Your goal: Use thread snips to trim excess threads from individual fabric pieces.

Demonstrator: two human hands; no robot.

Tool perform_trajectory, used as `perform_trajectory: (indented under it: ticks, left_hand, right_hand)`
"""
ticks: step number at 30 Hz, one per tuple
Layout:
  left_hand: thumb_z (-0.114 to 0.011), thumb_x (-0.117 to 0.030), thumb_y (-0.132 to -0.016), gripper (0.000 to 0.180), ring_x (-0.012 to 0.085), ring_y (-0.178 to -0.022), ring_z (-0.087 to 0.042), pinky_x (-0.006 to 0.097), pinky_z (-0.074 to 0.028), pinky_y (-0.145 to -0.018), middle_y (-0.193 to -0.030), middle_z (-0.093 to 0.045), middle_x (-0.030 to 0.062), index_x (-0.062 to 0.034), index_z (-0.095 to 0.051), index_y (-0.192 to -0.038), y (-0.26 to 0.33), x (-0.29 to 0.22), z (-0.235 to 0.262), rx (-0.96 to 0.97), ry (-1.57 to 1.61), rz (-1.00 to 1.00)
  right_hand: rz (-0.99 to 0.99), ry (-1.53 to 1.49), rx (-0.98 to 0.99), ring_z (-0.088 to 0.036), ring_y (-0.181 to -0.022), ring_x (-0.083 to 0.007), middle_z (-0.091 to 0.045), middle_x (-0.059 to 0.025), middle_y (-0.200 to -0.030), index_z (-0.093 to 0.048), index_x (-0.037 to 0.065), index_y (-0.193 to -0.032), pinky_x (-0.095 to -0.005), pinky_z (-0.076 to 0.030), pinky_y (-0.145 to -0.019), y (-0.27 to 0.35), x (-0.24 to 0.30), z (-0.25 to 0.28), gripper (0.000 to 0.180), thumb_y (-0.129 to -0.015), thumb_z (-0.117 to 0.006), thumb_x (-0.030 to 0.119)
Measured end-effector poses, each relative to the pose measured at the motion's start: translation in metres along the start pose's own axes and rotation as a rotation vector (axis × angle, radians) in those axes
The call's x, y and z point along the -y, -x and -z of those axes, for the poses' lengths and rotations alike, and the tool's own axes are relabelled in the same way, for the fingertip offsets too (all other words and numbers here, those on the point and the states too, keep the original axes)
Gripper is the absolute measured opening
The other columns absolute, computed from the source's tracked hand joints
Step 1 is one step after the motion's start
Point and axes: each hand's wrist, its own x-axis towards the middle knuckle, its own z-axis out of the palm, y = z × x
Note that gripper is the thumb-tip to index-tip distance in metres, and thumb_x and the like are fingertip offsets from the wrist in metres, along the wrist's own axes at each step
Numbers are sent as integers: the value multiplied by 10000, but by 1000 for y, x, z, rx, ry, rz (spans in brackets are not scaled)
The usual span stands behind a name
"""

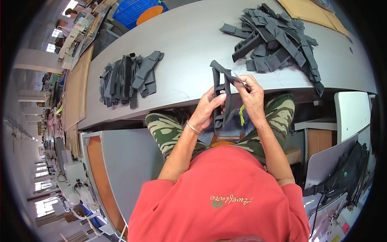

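A dark grey fabric strip (228, 97), folded into a long narrow loop, hangs at the table's front edge above my lap. My left hand (206, 109) is closed on its left side, thumb pressed on the cloth. At the strip's upper right end, the fingertips of my right hand (252, 96) pinch the cloth. Something small and dark by those fingertips is too unclear to name. Below the right palm dangles a yellow-green cord (242, 115); what it is fastened to is hidden.
On the grey table (189, 48) lie a neat pile of grey fabric strips (127, 78) at left and a larger tangled pile (278, 40) at right. Brown cardboard (314, 16) rests at the far right corner. A blue crate (135, 12) and orange stool (149, 15) stand behind.
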Motion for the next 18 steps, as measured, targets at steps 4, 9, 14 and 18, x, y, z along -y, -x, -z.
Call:
perform_trajectory:
  ticks: [4, 9, 14, 18]
  left_hand:
    - [-686, -185, -858, 346, 82, -692, -534, 236, -440, -649, -810, -566, -2, -63, -494, -1118, 4, -4, 10, -21, 90, -67]
    - [-720, -95, -813, 381, 85, -787, -555, 242, -468, -723, -898, -581, 12, -43, -495, -1117, 4, -7, 12, -55, 67, -169]
    - [-777, -78, -760, 434, 73, -889, -548, 219, -464, -798, -964, -573, 16, -26, -499, -1089, 0, -7, 14, -145, -347, -314]
    - [-752, -62, -769, 377, 102, -852, -569, 241, -477, -772, -955, -588, 36, -21, -502, -1049, 2, -9, 21, -266, -465, -347]
  right_hand:
    - [-86, -282, -38, -459, -744, -36, -555, 40, -789, -634, -1, -963, -190, -375, -638, -10, -3, 5, 110, -895, -619, 84]
    - [-119, -310, -24, -414, -717, -30, -539, 56, -780, -639, 10, -971, -197, -337, -595, -6, 3, 6, 105, -892, -619, 77]
    - [-135, -278, 6, -461, -749, -27, -566, 45, -829, -632, 14, -1031, -180, -376, -644, -7, -3, 7, 153, -893, -621, 78]
    - [2, -120, -35, -504, -833, -64, -594, 2, -913, -621, 21, -1098, -215, -419, -739, -6, 16, 4, 219, -891, -631, 90]
